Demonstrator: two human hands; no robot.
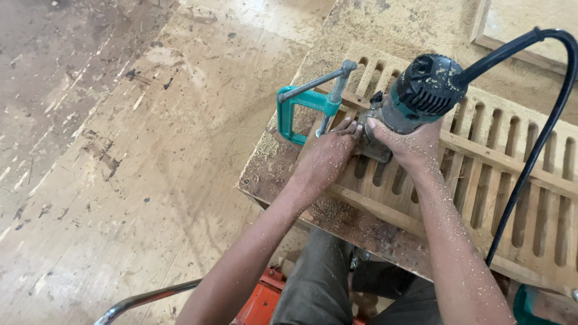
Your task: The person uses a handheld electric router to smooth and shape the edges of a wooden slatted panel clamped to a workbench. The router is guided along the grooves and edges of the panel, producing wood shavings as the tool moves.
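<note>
A slotted wooden panel [512, 150] lies on a dusty workbench [265, 174], held at its left end by a teal clamp [304, 102]. A teal and black hand router [421, 90] stands on the panel near the clamp. My right hand [409, 147] grips the router's body from the near side. My left hand [325, 156] rests flat on the panel with its fingertips against the router's base. Sawdust covers both hands and forearms. The router's black cord [542, 138] loops to the right and drops over the panel's near edge.
The bench top is thick with sawdust. A dusty plywood floor [120, 180] spreads to the left. Below the bench are my trouser legs [319, 283], an orange object [259, 301] and a curved metal tube [144, 298]. A teal object [530, 304] sits at bottom right.
</note>
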